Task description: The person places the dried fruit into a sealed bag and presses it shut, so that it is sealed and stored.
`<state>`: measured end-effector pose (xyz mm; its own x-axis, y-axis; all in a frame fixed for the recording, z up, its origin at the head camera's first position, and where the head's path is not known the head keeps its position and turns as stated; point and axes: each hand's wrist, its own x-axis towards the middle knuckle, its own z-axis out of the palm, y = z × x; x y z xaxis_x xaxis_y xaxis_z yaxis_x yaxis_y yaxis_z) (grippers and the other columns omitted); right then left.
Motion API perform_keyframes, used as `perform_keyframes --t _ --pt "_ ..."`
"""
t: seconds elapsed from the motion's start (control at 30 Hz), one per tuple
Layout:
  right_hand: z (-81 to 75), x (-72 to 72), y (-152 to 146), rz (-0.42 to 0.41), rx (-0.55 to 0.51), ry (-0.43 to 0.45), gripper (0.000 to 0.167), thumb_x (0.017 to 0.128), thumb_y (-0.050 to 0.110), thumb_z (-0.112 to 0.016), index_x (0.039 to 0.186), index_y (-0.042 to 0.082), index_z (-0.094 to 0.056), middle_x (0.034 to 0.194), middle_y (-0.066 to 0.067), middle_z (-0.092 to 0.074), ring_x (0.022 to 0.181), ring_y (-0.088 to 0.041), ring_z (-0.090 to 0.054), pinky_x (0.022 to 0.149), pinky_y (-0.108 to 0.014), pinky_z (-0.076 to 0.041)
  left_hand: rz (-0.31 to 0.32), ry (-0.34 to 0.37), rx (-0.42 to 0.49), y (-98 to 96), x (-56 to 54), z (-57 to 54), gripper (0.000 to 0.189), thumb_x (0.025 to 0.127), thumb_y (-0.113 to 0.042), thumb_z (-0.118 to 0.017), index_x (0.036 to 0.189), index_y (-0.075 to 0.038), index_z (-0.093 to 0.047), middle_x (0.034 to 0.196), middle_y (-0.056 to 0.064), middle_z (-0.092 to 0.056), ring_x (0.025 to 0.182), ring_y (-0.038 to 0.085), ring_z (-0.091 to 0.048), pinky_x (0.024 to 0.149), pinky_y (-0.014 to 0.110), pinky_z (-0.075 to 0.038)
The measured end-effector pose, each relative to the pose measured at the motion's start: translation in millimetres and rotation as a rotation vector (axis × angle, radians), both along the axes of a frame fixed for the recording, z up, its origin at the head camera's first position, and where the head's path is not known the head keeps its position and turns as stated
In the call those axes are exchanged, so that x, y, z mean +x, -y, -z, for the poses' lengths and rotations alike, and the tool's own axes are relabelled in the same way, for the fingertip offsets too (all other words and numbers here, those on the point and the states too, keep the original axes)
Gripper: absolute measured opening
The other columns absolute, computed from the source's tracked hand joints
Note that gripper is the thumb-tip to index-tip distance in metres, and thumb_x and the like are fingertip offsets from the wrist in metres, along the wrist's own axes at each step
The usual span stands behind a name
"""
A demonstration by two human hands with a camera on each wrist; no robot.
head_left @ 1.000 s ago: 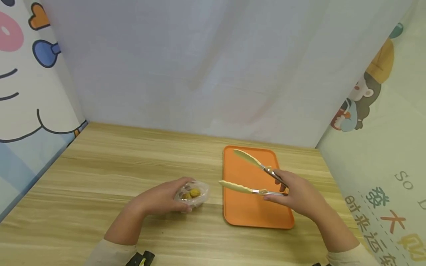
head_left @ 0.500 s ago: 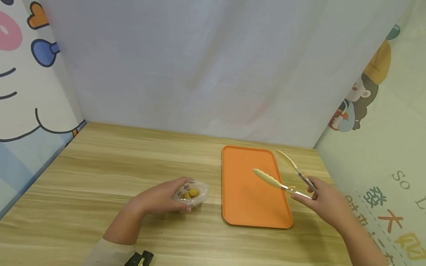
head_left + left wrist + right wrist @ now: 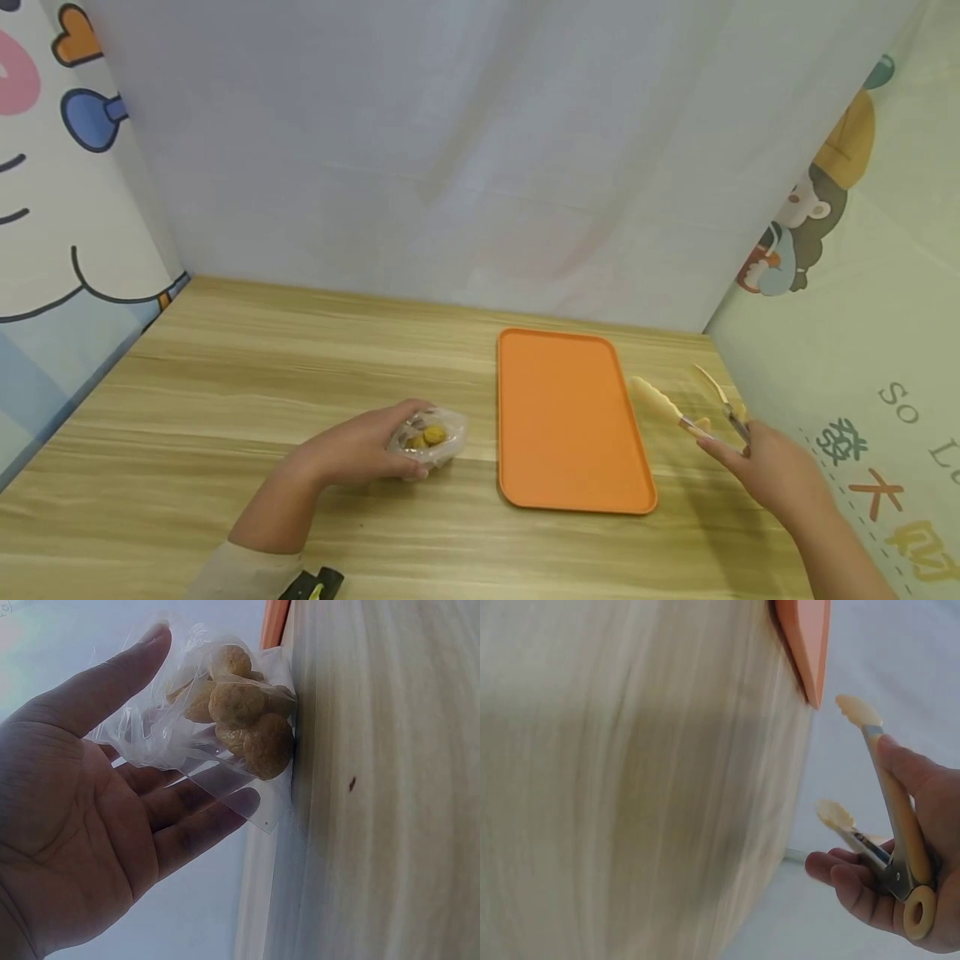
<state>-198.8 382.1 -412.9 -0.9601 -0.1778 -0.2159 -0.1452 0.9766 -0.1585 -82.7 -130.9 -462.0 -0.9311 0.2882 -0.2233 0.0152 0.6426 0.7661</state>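
Note:
In the head view my left hand (image 3: 352,450) holds a clear plastic bag (image 3: 452,422) by its sides, thumb on one side and fingers on the other. The bag sits on the table with its mouth up. Several yellow-brown, wrinkled round pieces (image 3: 238,703) lie bunched at its bottom in the left wrist view; their kind is unclear. My right hand (image 3: 783,471) grips kitchen tongs (image 3: 660,402) over the table, right of the orange tray (image 3: 573,425). Spread wide, the tongs' cream scalloped tips (image 3: 859,710) have nothing between them. A ring (image 3: 919,912) shows at their hinge end.
The orange tray lies flat on the wood-grain table (image 3: 300,350), between the bag and the tongs. A pale curtain (image 3: 450,167) hangs behind the table's far edge. Printed cloths stand along the left (image 3: 75,208) and right (image 3: 877,333) sides.
My right hand has carried the tongs rightward, from over the tray to beyond its right edge, with the arms still spread. The left hand and the bag have stayed in place.

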Motion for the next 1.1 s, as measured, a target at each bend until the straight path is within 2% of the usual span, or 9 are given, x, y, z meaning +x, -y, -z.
perform_keyframes --t 0.13,0.23,0.4,0.53,0.63,0.67,0.87,1.1 --pt "6.1 -5.4 -5 0.014 0.091 0.053 0.106 0.090 0.077 -0.037 0.118 -0.025 -0.045 0.099 -0.038 -0.060 0.083 -0.048 -0.062 0.066 -0.053 -0.049 -0.001 0.002 -0.001 0.3 0.9 0.2 0.086 0.080 -0.047 -0.078 0.151 -0.027 -0.034 0.135 0.002 -0.054 0.116 0.020 -0.053 0.099 0.052 -0.042" --pt "10.4 -6.2 -5 0.012 0.134 0.098 0.113 0.089 0.080 -0.032 0.122 -0.028 -0.041 0.108 -0.046 -0.054 0.089 -0.055 -0.060 0.068 -0.056 -0.049 -0.001 0.001 -0.004 0.4 1.0 -0.3 0.086 0.080 -0.048 -0.078 0.151 -0.027 -0.035 0.134 0.001 -0.054 0.114 0.019 -0.053 0.098 0.051 -0.043" --pt "15.5 -3.2 -3 0.004 0.139 0.107 0.114 0.086 0.081 -0.037 0.122 -0.027 -0.040 0.105 -0.042 -0.057 0.085 -0.050 -0.062 0.067 -0.054 -0.049 0.002 0.006 0.003 0.3 1.4 -0.5 0.085 0.080 -0.048 -0.078 0.150 -0.028 -0.035 0.132 0.000 -0.055 0.112 0.017 -0.053 0.097 0.049 -0.043" --pt "21.4 0.8 0 0.023 0.102 0.121 0.121 0.082 0.081 -0.047 0.139 -0.022 -0.016 0.101 -0.042 -0.058 0.076 -0.043 -0.063 0.061 -0.051 -0.049 0.004 0.009 0.007 0.4 2.0 -0.1 0.085 0.080 -0.047 -0.078 0.151 -0.027 -0.034 0.129 -0.001 -0.056 0.108 0.017 -0.054 0.096 0.048 -0.043" --pt "27.4 3.8 3 0.016 0.071 0.139 0.128 0.083 0.078 -0.051 0.144 -0.018 0.007 0.096 -0.042 -0.059 0.069 -0.036 -0.062 0.057 -0.049 -0.048 0.003 0.006 0.007 0.3 1.8 -0.5 0.085 0.080 -0.046 -0.078 0.151 -0.026 -0.035 0.127 0.000 -0.056 0.106 0.017 -0.054 0.094 0.048 -0.044" --pt "29.0 4.8 4 0.012 0.065 0.135 0.128 0.083 0.077 -0.052 0.145 -0.016 0.009 0.095 -0.041 -0.060 0.068 -0.035 -0.062 0.057 -0.049 -0.048 0.003 0.006 0.008 0.3 1.8 -0.9 0.085 0.080 -0.046 -0.079 0.151 -0.026 -0.035 0.127 0.000 -0.057 0.106 0.016 -0.054 0.094 0.047 -0.044" --pt "34.5 10.7 11 -0.016 0.071 0.113 0.125 0.085 0.073 -0.054 0.146 -0.017 0.010 0.099 -0.042 -0.061 0.073 -0.042 -0.065 0.063 -0.053 -0.051 0.003 0.010 0.011 -0.2 2.0 -2.6 0.085 0.080 -0.046 -0.079 0.150 -0.026 -0.035 0.123 -0.001 -0.057 0.102 0.016 -0.055 0.091 0.045 -0.045" --pt "36.9 14.5 18 -0.008 0.101 0.138 0.128 0.082 0.077 -0.052 0.146 -0.015 0.009 0.096 -0.041 -0.061 0.073 -0.044 -0.064 0.062 -0.054 -0.050 -0.002 0.015 0.011 -1.0 1.5 -3.4 0.085 0.080 -0.045 -0.079 0.151 -0.027 -0.035 0.125 -0.001 -0.057 0.103 0.016 -0.054 0.092 0.047 -0.045"
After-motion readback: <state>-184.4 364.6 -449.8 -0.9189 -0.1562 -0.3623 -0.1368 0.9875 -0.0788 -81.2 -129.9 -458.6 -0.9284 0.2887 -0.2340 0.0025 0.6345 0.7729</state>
